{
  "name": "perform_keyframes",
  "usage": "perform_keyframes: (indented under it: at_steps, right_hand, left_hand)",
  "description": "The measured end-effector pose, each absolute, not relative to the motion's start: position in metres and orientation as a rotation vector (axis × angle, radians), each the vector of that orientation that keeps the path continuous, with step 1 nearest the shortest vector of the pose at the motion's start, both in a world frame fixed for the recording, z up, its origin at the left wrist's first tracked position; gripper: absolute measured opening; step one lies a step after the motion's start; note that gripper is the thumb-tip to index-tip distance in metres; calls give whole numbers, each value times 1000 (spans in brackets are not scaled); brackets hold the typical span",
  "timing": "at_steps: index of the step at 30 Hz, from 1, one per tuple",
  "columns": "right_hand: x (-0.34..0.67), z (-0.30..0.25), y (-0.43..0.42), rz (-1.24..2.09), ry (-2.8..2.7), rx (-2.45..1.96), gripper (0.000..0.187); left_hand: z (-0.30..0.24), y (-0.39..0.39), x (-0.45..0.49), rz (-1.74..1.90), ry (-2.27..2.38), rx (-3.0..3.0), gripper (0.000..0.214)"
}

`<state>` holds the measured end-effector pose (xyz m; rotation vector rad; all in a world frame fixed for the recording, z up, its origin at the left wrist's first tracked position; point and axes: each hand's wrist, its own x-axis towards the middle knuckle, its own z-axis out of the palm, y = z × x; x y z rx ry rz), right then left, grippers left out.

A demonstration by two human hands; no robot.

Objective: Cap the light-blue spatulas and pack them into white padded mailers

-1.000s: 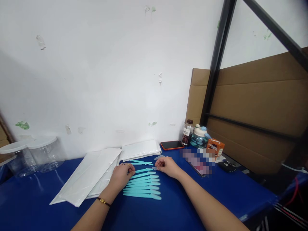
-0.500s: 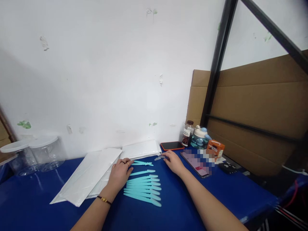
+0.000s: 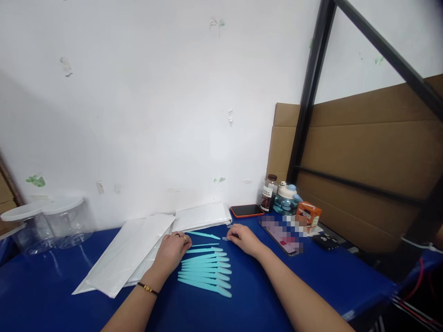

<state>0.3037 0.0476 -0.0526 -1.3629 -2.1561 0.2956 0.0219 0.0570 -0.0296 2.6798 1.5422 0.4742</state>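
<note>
Several turquoise eyebrow razors (image 3: 207, 271) with paler blade ends lie fanned in a row on the blue table. My left hand (image 3: 174, 249) is closed at the left of the row, thumb and fingers pinching the handle end of one razor (image 3: 205, 245), which shows edge-on. Another razor (image 3: 204, 234) lies just beyond it. My right hand (image 3: 243, 239) is closed, its thumb and forefinger pinching a small translucent cover (image 3: 225, 239) that points toward the razors. A second small clear cover (image 3: 230, 226) lies behind those fingers, partly hidden.
White plastic mailers (image 3: 126, 253) lie at left, with more white packs (image 3: 202, 216) by the wall. Clear jars (image 3: 69, 221) stand far left. At right are an orange-edged phone (image 3: 247, 210), another phone (image 3: 280, 235), a brown-capped bottle (image 3: 269, 193), a water jug (image 3: 286, 200) and an orange box (image 3: 308, 216).
My left hand has separated one razor from the far pair and turned it edge-on. My right hand has moved slightly left and nearer, drawing a clear cover toward the razors.
</note>
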Motion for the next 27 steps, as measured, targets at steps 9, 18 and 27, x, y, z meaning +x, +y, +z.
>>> perform_keyframes:
  at_steps: [9,18,27]
  right_hand:
    - [290,-53,43,379,-2167,-1257,12]
    - [291,-53,41,377,-2158,-1276,11]
    - [288,-55,40,386,-2133,-1323,11]
  left_hand:
    - [-34,59,26,497,1502,2681,23]
    - [-32,59,20,520,1503,2668,25]
    - [-31,56,27,499,1468,2695,28]
